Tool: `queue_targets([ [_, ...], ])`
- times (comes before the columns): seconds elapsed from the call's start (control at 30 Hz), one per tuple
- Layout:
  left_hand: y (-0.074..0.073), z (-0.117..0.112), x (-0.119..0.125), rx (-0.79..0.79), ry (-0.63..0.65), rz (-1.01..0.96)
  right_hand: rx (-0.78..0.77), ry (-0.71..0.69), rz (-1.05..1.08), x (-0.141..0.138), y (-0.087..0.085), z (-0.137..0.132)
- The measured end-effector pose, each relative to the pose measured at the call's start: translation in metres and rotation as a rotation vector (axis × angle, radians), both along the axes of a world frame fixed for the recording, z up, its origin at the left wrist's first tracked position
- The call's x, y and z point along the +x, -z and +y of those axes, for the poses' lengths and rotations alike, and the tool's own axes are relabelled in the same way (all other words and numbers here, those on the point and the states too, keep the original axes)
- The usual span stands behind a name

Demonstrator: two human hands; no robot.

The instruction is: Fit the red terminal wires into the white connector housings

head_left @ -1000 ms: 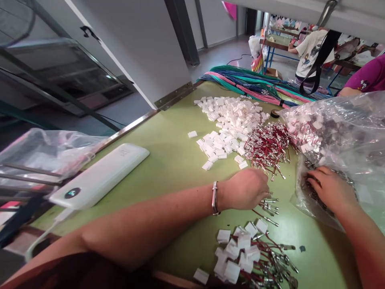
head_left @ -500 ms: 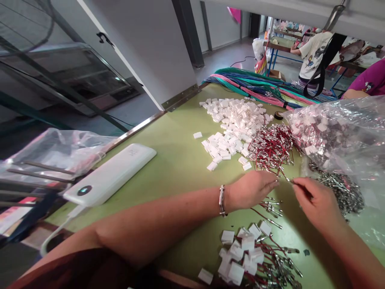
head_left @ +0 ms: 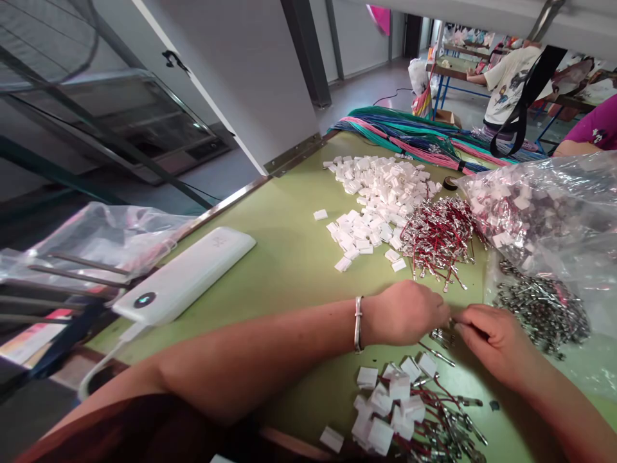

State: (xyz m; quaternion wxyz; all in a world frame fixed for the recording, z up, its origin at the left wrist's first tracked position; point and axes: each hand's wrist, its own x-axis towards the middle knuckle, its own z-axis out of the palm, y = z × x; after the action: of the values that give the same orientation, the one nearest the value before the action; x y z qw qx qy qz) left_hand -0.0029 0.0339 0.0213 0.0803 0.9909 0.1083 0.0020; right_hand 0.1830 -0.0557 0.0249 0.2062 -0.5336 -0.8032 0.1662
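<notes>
My left hand (head_left: 409, 313) and my right hand (head_left: 489, 341) meet fingertip to fingertip low over the green table (head_left: 289, 257). Both are pinched on small metal terminals on short red wires (head_left: 441, 334) that lie between them. A silver bracelet sits on my left wrist. Just in front of my hands lies a small heap of white plastic connectors with red wires fitted (head_left: 400, 405). Farther away are a big pile of loose white connectors (head_left: 376, 193) and a tangle of red wires with metal ends (head_left: 438, 235).
A clear plastic bag (head_left: 544, 212) with connectors and metal terminals spreads out at the right. A white power bank (head_left: 186, 276) lies at the left beside another plastic bag (head_left: 91, 241). Coloured cable bundles (head_left: 409, 132) cross the far end. Other people sit at tables beyond.
My right hand came out of the plastic bag and moved left to meet my left hand. My left hand stayed almost in place over the loose terminals.
</notes>
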Motion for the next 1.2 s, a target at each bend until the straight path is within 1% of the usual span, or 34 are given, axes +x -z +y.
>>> queue_targets([
  [0.07,-0.003,-0.001,-0.001,0.034,0.081,0.007,-0.085,0.029,0.039,-0.003,-0.002,-0.003],
  [0.1,-0.003,-0.001,0.000,0.045,0.092,-0.001,-0.120,0.058,0.072,-0.003,-0.003,-0.003],
  [0.17,-0.003,0.001,0.000,0.063,0.057,-0.050,-0.169,0.126,0.142,-0.002,-0.005,0.000],
  [0.23,-0.002,0.004,0.002,0.081,-0.006,-0.113,-0.178,0.210,0.165,0.004,-0.006,0.006],
  [0.27,-0.001,0.005,0.002,0.084,-0.036,-0.134,-0.150,0.265,0.157,0.008,-0.005,0.011],
  [0.33,0.000,0.005,0.003,0.061,-0.096,-0.154,-0.040,0.379,0.101,0.016,-0.001,0.022],
  [0.4,0.000,0.004,0.003,0.010,-0.153,-0.154,0.074,0.445,-0.002,0.019,0.006,0.032],
  [0.43,0.000,0.003,0.003,-0.015,-0.180,-0.147,0.102,0.451,-0.063,0.019,0.010,0.035],
  [0.53,0.001,0.000,0.004,-0.065,-0.234,-0.103,0.109,0.465,-0.197,0.016,0.018,0.038],
  [0.6,0.002,-0.002,0.005,-0.078,-0.242,-0.084,0.116,0.487,-0.221,0.015,0.016,0.037],
  [0.67,0.003,-0.002,0.007,-0.093,-0.246,-0.074,0.102,0.488,-0.230,0.014,0.010,0.039],
  [0.8,0.001,-0.002,0.008,-0.146,-0.297,-0.051,0.010,0.442,-0.305,0.007,0.001,0.055],
  [0.93,-0.002,0.002,0.006,-0.154,-0.322,-0.083,-0.019,0.499,-0.491,-0.003,0.007,0.077],
  [1.0,0.000,0.004,0.005,-0.147,-0.330,-0.121,-0.007,0.478,-0.528,0.000,0.010,0.082],
  [1.07,0.002,0.006,0.004,-0.153,-0.335,-0.154,0.004,0.454,-0.528,0.008,0.009,0.080],
  [1.2,0.008,0.010,0.005,-0.194,-0.335,-0.229,0.049,0.454,-0.545,0.030,-0.005,0.065],
])
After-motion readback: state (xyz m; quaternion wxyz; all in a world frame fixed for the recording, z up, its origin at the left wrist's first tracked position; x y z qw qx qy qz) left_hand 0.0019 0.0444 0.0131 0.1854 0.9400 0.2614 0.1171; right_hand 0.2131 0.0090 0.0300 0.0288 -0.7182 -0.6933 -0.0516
